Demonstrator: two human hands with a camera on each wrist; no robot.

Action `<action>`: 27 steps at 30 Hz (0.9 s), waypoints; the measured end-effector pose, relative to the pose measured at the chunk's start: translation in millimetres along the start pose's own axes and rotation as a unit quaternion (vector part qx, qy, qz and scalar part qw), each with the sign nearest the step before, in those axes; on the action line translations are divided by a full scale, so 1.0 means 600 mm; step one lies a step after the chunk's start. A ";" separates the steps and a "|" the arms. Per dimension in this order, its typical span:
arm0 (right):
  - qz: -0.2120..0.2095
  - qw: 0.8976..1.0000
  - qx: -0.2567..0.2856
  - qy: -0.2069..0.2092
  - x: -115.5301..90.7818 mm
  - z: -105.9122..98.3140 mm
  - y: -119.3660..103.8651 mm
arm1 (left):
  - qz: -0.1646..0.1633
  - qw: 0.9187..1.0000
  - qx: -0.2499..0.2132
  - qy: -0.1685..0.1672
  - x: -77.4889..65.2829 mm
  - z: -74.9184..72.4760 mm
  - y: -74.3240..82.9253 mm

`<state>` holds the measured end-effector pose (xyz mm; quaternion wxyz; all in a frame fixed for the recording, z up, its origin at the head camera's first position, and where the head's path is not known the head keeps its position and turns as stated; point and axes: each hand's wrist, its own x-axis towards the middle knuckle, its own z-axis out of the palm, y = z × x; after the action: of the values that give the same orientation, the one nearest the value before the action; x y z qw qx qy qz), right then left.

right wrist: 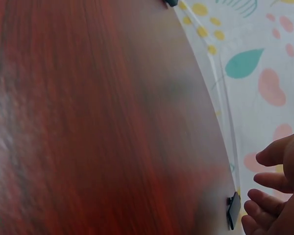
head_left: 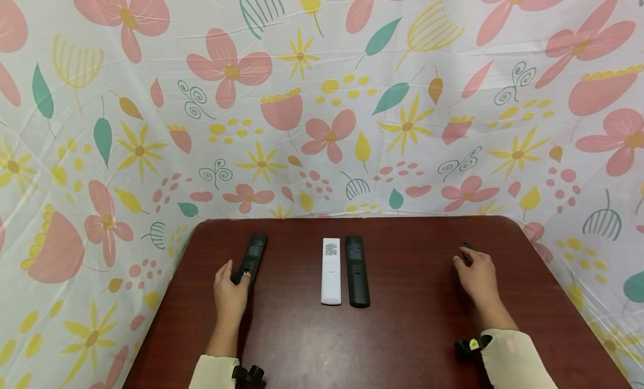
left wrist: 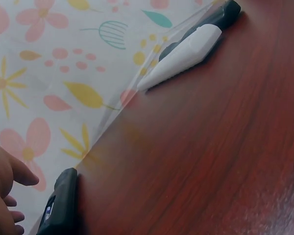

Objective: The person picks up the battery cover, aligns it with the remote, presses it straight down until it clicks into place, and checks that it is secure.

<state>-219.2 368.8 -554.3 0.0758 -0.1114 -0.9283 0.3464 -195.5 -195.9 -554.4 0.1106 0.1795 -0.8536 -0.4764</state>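
A black remote control (head_left: 255,254) lies on the left part of the table, a small blue-and-white patch (left wrist: 49,211) showing in a dark recess. My left hand (head_left: 230,287) is beside its near end, the thumb overlapping it in the head view. In the left wrist view the fingers (left wrist: 25,176) are loosely spread, with a gap between them and the remote. At the far right, my right hand (head_left: 477,274) hovers by a small flat black piece (right wrist: 233,211), which it partly hides in the head view. Its fingers are relaxed and hold nothing in the right wrist view.
Mid-table, a white remote (head_left: 331,280) and a second black remote (head_left: 358,280) lie side by side, backs up. The dark red wooden table (head_left: 297,344) has rounded far corners. A flowered cloth (head_left: 352,132) hangs behind and along both sides.
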 end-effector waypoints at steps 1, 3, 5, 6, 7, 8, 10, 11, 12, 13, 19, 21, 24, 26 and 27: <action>0.002 1.000 -0.002 -0.001 0.001 -0.001 0.002 | -0.002 1.000 0.003 -0.003 0.000 -0.001 -0.001; 0.008 1.000 -0.005 -0.004 0.004 -0.004 0.005 | -0.009 1.000 0.008 -0.011 0.000 -0.003 -0.003; 0.015 1.000 -0.009 -0.008 0.008 -0.007 0.008 | -0.012 1.000 0.013 -0.016 0.001 -0.005 -0.005; 0.018 1.000 -0.011 -0.012 0.009 -0.009 0.010 | -0.013 1.000 0.015 -0.016 0.001 -0.005 -0.005; 0.020 1.000 -0.015 -0.015 0.011 -0.010 0.012 | -0.013 1.000 0.016 -0.015 0.001 -0.005 -0.006; 0.022 0.999 -0.018 -0.017 0.013 -0.011 0.014 | -0.012 1.000 0.017 -0.013 0.001 -0.005 -0.007; 0.030 0.999 -0.021 -0.025 0.016 -0.012 0.018 | -0.012 1.000 0.020 -0.012 0.000 -0.006 -0.010; 0.035 0.999 -0.021 -0.028 0.018 -0.013 0.022 | -0.013 1.000 0.021 -0.010 0.000 -0.006 -0.010; 0.040 0.999 -0.022 -0.030 0.020 -0.013 0.025 | -0.012 1.000 0.023 -0.008 -0.001 -0.006 -0.011; 0.044 0.998 -0.022 -0.030 0.022 -0.013 0.029 | -0.013 1.000 0.025 -0.008 -0.001 -0.006 -0.013; 0.065 0.997 -0.021 -0.020 0.027 -0.015 0.043 | -0.007 0.999 0.039 -0.010 -0.003 -0.008 -0.016; 0.071 0.997 -0.023 -0.021 0.028 -0.017 0.045 | -0.004 0.999 0.048 -0.012 -0.003 -0.008 -0.018; 0.081 0.996 -0.026 -0.027 0.030 -0.020 0.046 | 0.002 0.998 0.063 -0.010 -0.002 -0.007 -0.021; 0.084 0.996 -0.030 -0.028 0.031 -0.021 0.046 | 0.006 0.997 0.071 -0.006 -0.002 -0.005 -0.023; 0.086 0.995 -0.032 -0.030 0.032 -0.021 0.046 | 0.009 0.997 0.076 -0.004 -0.002 -0.005 -0.024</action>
<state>-230.8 402.1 -561.8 0.0147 -0.1829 -0.9277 0.3251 -190.7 -204.5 -565.1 0.0971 0.1779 -0.8893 -0.4099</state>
